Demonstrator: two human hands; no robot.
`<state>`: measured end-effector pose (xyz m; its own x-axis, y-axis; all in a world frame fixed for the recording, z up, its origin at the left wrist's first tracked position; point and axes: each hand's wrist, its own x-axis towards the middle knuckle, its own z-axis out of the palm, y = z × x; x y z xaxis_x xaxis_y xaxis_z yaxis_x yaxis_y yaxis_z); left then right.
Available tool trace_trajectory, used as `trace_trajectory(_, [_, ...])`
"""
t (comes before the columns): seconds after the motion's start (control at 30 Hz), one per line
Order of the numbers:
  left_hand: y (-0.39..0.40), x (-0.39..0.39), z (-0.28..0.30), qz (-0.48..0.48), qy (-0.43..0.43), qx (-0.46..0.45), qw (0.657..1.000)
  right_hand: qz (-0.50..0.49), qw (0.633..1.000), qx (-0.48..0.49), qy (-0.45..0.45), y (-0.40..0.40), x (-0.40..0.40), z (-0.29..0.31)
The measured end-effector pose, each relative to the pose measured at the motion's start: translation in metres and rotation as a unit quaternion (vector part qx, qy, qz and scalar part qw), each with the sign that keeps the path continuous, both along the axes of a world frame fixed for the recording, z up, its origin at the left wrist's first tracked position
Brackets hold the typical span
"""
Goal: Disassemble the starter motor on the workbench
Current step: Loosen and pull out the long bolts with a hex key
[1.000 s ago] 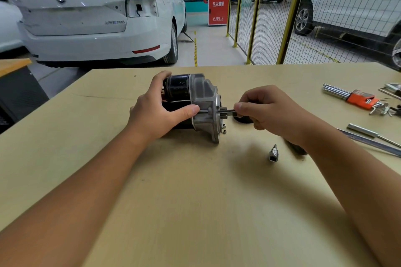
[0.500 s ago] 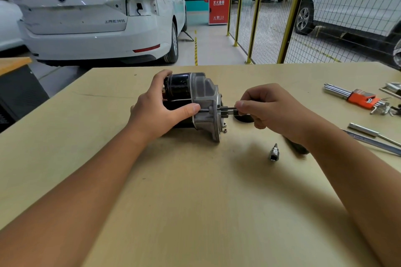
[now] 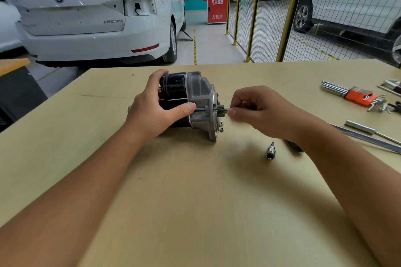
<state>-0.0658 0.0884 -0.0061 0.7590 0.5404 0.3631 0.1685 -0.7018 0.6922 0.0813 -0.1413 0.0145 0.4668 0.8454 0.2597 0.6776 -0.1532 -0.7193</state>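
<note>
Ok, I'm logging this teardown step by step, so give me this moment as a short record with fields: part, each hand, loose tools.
part: starter motor lying on its side on the workbench
left hand: left hand holds the motor's dark body, thumb against the silver housing
right hand: right hand pinches a thin bolt at the housing's flange
loose socket: small socket bit on the bench, near the right wrist
hex keys: orange-holder hex key set at the far right
</note>
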Motion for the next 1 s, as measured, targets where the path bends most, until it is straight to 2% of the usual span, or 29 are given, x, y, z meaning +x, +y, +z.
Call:
trace_trajectory(0.27, [0.0000, 0.0000, -0.0017, -0.001, -0.007, 0.002, 1.000, -0.046, 0.993, -0.034, -0.100, 0.0033, -0.0047, -0.0014])
trace_trajectory(0.73, [0.0023, 0.0014, -0.0053, 0.000, -0.023, -0.003, 1.000, -0.046, 0.997, 0.000, -0.066, 0.0029, -0.0016, -0.0034])
trace_trajectory(1.0, [0.0035, 0.0017, -0.0058, -0.002, -0.022, 0.000, 1.000, -0.075, 0.973, -0.006, -0.217, 0.0031, -0.0084, -0.0004])
